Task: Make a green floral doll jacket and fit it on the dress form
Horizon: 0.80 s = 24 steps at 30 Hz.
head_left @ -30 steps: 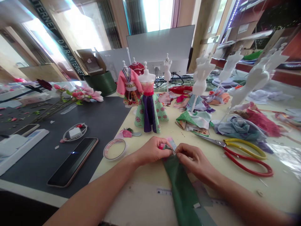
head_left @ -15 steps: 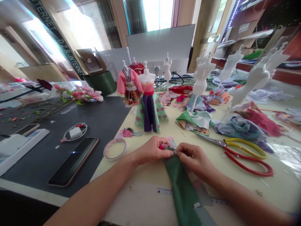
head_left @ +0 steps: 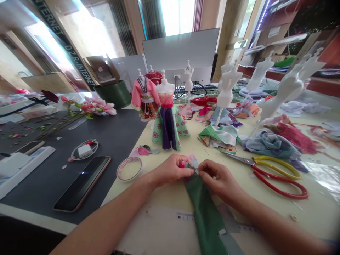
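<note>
My left hand (head_left: 174, 170) pinches the top end of a long green fabric strip (head_left: 205, 210) between thumb and fingers. A bit of pink cloth (head_left: 182, 164) shows by its fingertips. My right hand (head_left: 219, 179) is closed in a pinch at the strip's upper edge, where a small white tape piece (head_left: 197, 171) meets its fingertips. Another white tape piece (head_left: 222, 232) sits lower on the green fabric, which hangs down toward me over the table. A roll of tape (head_left: 129, 169) lies left of my left hand.
Scissors (head_left: 251, 162) with red and yellow handles lie to the right. Dressed doll forms (head_left: 167, 106) and bare white forms (head_left: 227, 86) stand behind, among fabric scraps (head_left: 273, 141). A phone (head_left: 83, 184) and charger (head_left: 85, 150) lie on the left. A monitor (head_left: 180, 49) stands at the back.
Both hands have barely shifted, a few pixels left along with the view. The green strip's top edge shows slightly more at the left fingertips. Both pinches stay closed.
</note>
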Available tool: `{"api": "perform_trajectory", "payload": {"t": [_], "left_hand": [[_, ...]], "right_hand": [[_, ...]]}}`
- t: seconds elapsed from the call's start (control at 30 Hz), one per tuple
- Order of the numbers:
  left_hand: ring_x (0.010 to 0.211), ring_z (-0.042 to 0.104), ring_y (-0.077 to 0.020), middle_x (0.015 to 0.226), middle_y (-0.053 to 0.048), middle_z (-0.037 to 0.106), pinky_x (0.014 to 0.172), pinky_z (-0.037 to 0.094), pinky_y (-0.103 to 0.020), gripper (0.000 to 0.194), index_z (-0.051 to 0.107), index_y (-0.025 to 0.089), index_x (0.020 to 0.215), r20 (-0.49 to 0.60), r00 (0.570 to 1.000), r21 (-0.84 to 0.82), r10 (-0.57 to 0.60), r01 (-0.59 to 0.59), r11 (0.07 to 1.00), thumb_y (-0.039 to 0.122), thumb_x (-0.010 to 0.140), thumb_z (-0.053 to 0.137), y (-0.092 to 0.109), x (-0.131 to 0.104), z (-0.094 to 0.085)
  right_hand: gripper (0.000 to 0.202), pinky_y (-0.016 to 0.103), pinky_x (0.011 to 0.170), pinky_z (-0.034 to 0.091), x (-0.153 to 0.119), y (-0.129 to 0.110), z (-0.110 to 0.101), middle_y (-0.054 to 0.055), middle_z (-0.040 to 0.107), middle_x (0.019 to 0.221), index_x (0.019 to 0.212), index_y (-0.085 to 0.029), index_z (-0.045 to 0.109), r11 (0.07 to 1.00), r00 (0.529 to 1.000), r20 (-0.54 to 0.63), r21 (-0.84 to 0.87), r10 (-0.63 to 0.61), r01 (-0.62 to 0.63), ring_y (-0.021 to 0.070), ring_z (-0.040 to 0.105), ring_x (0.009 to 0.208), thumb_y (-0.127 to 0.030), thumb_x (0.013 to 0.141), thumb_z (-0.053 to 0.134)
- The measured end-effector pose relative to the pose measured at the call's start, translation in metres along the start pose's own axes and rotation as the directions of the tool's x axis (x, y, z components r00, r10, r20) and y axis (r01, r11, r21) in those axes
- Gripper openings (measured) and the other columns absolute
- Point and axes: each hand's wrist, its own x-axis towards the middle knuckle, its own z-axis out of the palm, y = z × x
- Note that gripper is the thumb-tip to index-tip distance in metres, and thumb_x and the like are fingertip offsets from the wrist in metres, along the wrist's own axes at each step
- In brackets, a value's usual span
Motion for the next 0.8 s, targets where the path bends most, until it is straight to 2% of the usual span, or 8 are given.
{"api": "perform_trajectory", "payload": {"t": [0.1, 0.2, 0.37, 0.53, 0.8], "left_hand": [[0.055, 0.043, -0.0061, 0.060, 0.004, 0.052, 0.053, 0.033, -0.018, 0.011, 0.062, 0.014, 0.075, 0.000, 1.000, -0.049, 0.008, -0.008, 0.999, 0.024, 0.070, 0.064, -0.0005, 0.0006, 0.0007], [0.057, 0.045, -0.0070, 0.061, 0.003, 0.053, 0.054, 0.035, -0.019, 0.014, 0.062, 0.014, 0.075, 0.006, 1.000, -0.058, 0.013, -0.013, 0.998, 0.026, 0.070, 0.065, -0.0006, 0.0007, 0.0015], [0.053, 0.037, -0.0061, 0.057, 0.005, 0.045, 0.050, 0.029, -0.019, 0.013, 0.060, 0.012, 0.076, -0.001, 1.000, 0.008, -0.001, 0.001, 1.000, 0.024, 0.071, 0.062, -0.0009, -0.0001, 0.0024], [0.053, 0.035, -0.0068, 0.057, 0.005, 0.042, 0.050, 0.028, -0.020, 0.017, 0.061, 0.012, 0.077, 0.004, 1.000, 0.072, 0.005, -0.006, 0.997, 0.028, 0.071, 0.062, -0.0009, -0.0008, 0.0028], [0.050, 0.034, -0.0059, 0.053, 0.006, 0.041, 0.046, 0.024, -0.019, 0.013, 0.057, 0.012, 0.068, 0.012, 0.999, 0.203, 0.041, -0.042, 0.978, 0.025, 0.072, 0.060, 0.0045, -0.0026, 0.0050]], "right_hand": [[0.005, 0.023, 0.053, 0.035, -0.0034, -0.0046, -0.0026, -0.002, 0.049, 0.064, 0.075, -0.018, 0.051, 0.982, 0.980, -0.127, -0.126, -0.155, 0.139, 0.0114, 0.044, 0.057, -0.019, 0.079, 0.048], [0.010, 0.024, 0.055, 0.034, -0.0071, -0.0076, -0.0018, 0.000, 0.049, 0.067, 0.073, -0.018, 0.051, 0.947, 0.959, -0.100, -0.217, -0.265, 0.239, 0.0113, 0.045, 0.058, -0.018, 0.082, 0.046], [0.012, 0.024, 0.052, 0.032, -0.0084, -0.0072, 0.0037, -0.001, 0.051, 0.065, 0.075, -0.018, 0.054, 0.934, 0.976, -0.010, -0.293, -0.218, 0.206, 0.0109, 0.044, 0.055, -0.017, 0.082, 0.045], [0.013, 0.023, 0.052, 0.031, -0.0074, -0.0071, 0.0032, -0.001, 0.052, 0.064, 0.071, -0.018, 0.055, 0.931, 0.980, 0.006, -0.310, -0.200, 0.192, 0.0110, 0.044, 0.055, -0.015, 0.080, 0.046], [0.015, 0.023, 0.051, 0.030, -0.0052, -0.0042, 0.0029, -0.001, 0.050, 0.060, 0.067, -0.017, 0.056, 0.938, 0.985, 0.014, -0.303, -0.172, 0.168, 0.0111, 0.042, 0.054, -0.015, 0.079, 0.047]]}}
